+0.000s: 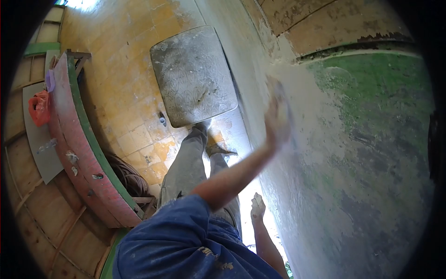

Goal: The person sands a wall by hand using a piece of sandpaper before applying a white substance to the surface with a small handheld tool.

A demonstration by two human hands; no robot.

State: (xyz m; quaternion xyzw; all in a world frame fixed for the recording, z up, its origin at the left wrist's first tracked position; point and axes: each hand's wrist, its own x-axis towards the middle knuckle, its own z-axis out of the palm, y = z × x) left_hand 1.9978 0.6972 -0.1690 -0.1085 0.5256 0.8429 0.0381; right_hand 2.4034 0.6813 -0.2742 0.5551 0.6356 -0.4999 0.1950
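"Technique at the wall (pixel 334 186), three o'clock?"

"Person likely does best with light, even strokes, palm flat over the pale patch (pixel 299 88), two o'clock."

"Hands?"

"Left hand (pixel 278 124): two-to-three o'clock, at the wall, blurred; can't tell opening, contact or hold. Right hand (pixel 258 208): five o'clock, fingers look curled; can't tell how far, or whether anything's held."

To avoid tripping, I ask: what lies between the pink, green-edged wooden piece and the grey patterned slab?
In the head view: yellow tiled floor, with a small dark object close to the lower left edge of the grey patterned slab, too small to name.
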